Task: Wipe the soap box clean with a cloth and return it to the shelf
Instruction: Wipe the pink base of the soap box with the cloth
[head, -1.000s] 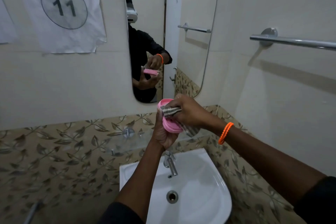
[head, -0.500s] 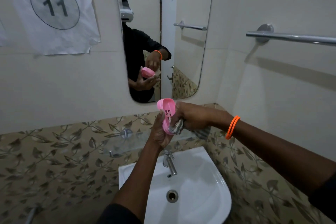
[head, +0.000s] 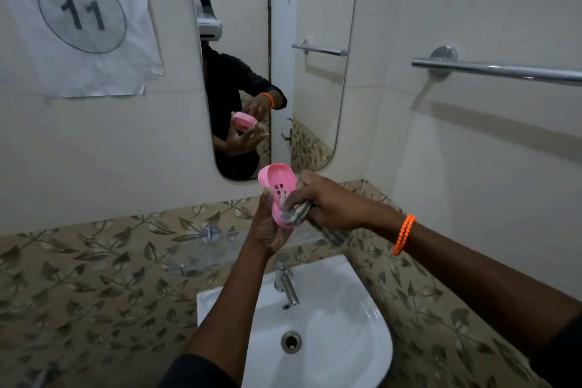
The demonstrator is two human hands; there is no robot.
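Observation:
The pink soap box (head: 278, 181) is held upright above the sink, its slotted inside turned toward me. My left hand (head: 267, 224) grips it from below and behind, thumb on its left rim. My right hand (head: 327, 201) is closed on a grey striped cloth (head: 297, 214) and presses it into the lower part of the box; the cloth's tail hangs down to the right. A clear glass shelf (head: 201, 257) on metal brackets is fixed to the leaf-patterned tiles just below and left of the hands.
A white basin (head: 356, 318) with a chrome tap (head: 288, 282) lies under my hands. A mirror (head: 311, 3) hangs straight ahead, a chrome towel rail (head: 497, 69) on the right wall, a paper sign marked 11 (head: 82, 12) at upper left.
The soap box has been turned from lying flat-side toward me to upright with its slotted inside showing. The cloth hand has shifted from the top of the box to its lower inside.

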